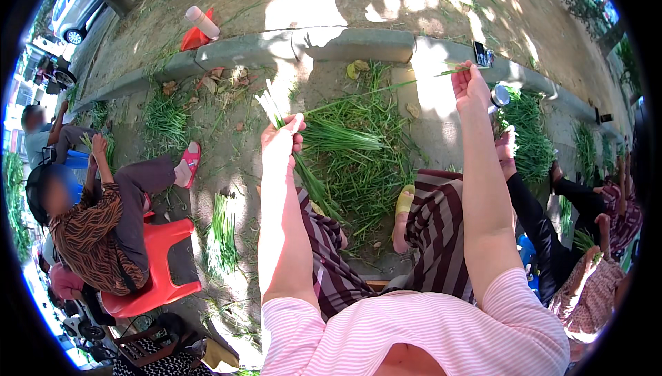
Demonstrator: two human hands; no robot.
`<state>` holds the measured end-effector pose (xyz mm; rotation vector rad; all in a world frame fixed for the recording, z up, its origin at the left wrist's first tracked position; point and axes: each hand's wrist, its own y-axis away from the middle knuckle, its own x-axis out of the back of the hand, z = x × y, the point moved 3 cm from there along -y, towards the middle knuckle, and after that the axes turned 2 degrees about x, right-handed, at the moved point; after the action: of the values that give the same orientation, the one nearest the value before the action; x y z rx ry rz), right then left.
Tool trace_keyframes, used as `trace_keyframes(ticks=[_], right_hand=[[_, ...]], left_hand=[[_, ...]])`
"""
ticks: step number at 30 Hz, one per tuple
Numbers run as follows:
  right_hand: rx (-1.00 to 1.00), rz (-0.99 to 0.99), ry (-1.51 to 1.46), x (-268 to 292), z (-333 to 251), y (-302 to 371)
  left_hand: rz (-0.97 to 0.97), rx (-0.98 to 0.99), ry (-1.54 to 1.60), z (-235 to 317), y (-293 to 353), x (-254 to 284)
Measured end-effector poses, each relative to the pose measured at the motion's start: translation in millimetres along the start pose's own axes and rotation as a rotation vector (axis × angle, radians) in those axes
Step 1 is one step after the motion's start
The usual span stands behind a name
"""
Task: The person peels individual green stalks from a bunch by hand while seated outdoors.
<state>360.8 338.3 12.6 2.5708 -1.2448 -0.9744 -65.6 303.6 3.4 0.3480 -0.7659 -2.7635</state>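
Observation:
Out in front, my left hand (281,140) is closed around a small bunch of long green chives (272,106), white stalk ends pointing up and away, leaves hanging below the fist. My right hand (470,88), raised farther right, pinches thin green blades (452,70) between thumb and fingers. A long chive leaf (369,92) stretches across from the left fist toward the right hand. Below and between my arms, a broad loose heap of green leaves (365,190) covers the ground between my feet. Some longer blades (345,136) lie on it, beside my left hand.
A concrete curb (365,45) runs across ahead, with a pink bottle (202,22) on a red bag and a phone (480,52) on it. Chive bundles (222,235) lie left; another heap (527,135) lies right. A person (96,224) sits on a red stool (162,266); others sit right.

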Motion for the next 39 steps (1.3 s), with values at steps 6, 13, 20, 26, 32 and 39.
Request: trace_keyframes(ticks=[6, 13, 20, 26, 32, 39], right_hand=[[0.022, 0.053, -0.051, 5.2, 3.8, -9.7], [-0.004, -0.083, 0.171, -0.2, 6.4, -2.2], [-0.077, -0.526, 0.637, -60.9, 32.9, 86.5], [-0.225, -0.855, 0.755, -82.3, 66.5, 142.9], [-0.237, -0.888, 0.867, -84.9, 87.7, 165.3], [-0.340, -0.749, 0.611, -91.3, 91.7, 172.5]], left_hand=[[0.107, 0.034, 0.161, 0.2, -4.9, 3.0], [-0.061, 0.081, 0.146, -0.3, -6.7, 4.0], [-0.260, 0.049, -0.043, 7.4, 14.3, -28.1], [-0.372, 0.071, -0.070, 1.1, 23.0, -43.4], [-0.543, 0.080, -0.085, -5.8, 29.5, -60.0], [-0.630, 0.095, -0.117, -13.3, 40.6, -74.4]])
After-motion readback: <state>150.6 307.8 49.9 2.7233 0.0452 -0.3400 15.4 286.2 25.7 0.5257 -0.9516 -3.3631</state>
